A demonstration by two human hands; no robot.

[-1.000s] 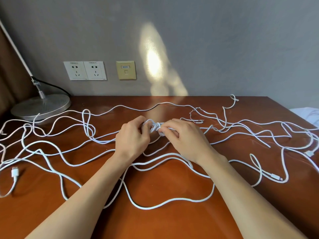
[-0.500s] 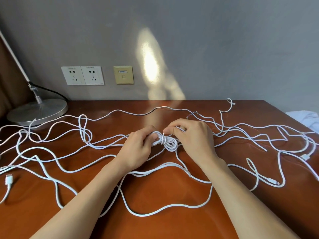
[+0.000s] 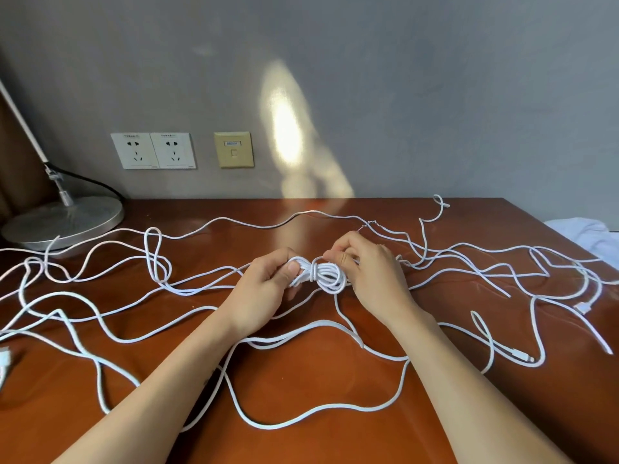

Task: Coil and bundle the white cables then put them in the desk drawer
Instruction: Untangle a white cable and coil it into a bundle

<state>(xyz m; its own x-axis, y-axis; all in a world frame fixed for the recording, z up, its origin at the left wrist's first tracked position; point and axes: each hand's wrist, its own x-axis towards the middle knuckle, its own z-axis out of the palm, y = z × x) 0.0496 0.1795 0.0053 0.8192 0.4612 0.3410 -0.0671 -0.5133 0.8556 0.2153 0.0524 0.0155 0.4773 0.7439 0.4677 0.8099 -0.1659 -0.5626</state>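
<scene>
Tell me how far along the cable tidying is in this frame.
Done: one small bundle is coiled, with turns wrapped round its middle. In hand: the left hand grips one end and the right hand pinches the other. Left: loose white cables sprawl uncoiled across the desk, and no drawer is in view.

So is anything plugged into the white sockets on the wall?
No, both white sockets show bare holes with no plug in them.

A bedroom or hotel-room setting. Reddish wooden counter (image 3: pixel 301 413) against a grey wall. Wall sockets (image 3: pixel 153 150), a lamp base (image 3: pixel 63 221), and white bedding (image 3: pixel 589 234) at right.
</scene>
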